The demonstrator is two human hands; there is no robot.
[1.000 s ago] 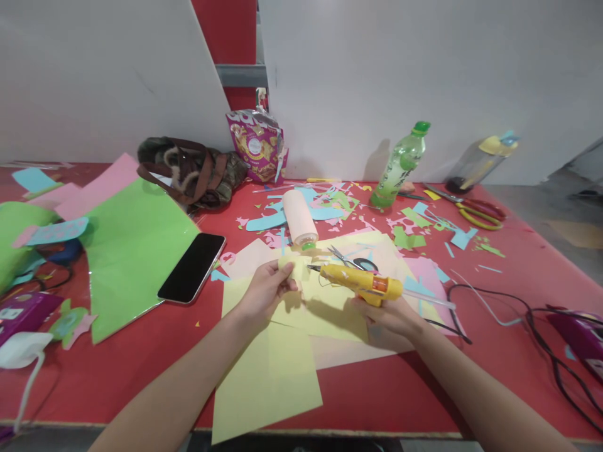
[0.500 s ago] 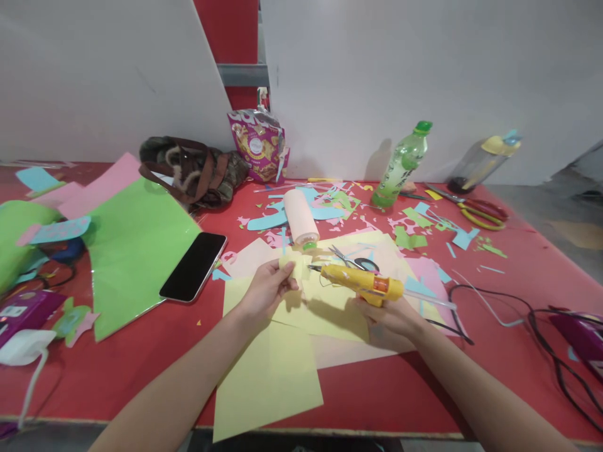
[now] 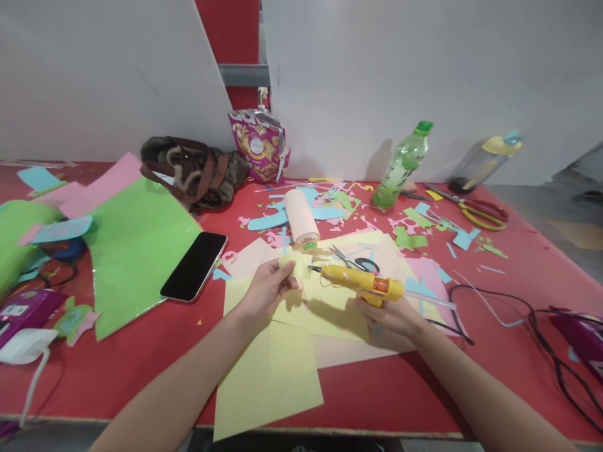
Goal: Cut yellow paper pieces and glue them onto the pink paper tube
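Now the left hand (image 3: 266, 290) pinches a small yellow paper piece (image 3: 293, 263); right hand (image 3: 387, 320) grips yellow glue gun (image 3: 362, 282)

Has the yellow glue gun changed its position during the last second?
No. The glue gun in the right hand keeps the same place relative to the small scissors just behind it, nozzle still at the yellow paper piece in the left hand.

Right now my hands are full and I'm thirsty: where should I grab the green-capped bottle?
Around the mid body of the green-capped bottle, coming from the near, table side: it stands on its base close to the white panel, which blocks the back. The right hand grips the glue gun and the left hand pinches a yellow paper piece.
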